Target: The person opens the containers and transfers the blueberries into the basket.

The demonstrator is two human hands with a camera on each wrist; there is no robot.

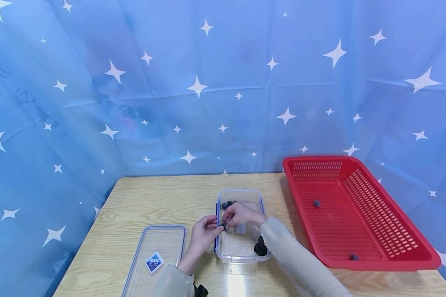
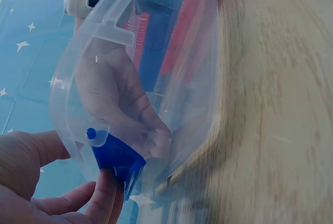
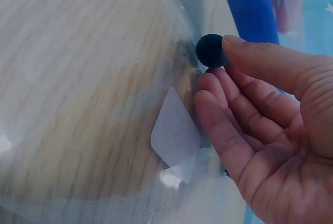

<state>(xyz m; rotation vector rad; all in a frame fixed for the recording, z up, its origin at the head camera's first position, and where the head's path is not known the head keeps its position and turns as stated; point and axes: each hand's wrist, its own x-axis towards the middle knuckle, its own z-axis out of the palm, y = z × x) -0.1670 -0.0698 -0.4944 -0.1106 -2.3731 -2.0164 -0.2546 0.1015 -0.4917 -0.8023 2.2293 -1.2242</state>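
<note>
A clear plastic container with blue side latches stands on the table, several dark blueberries near its back left. My left hand holds its left side, thumb at the rim and fingers against the blue latch. Inside the container, my right hand pinches one dark round blueberry between thumb and fingertips, close to the left wall. A pale diamond-shaped patch shows beneath those fingers. Part of the container's inside is hidden by the right hand and sleeve.
Left of the container lies a clear lid with a blue edge and a diamond label. A red slotted basket stands at the right, one blueberry mid-basket and another near its front. Behind the table hangs a blue starry cloth.
</note>
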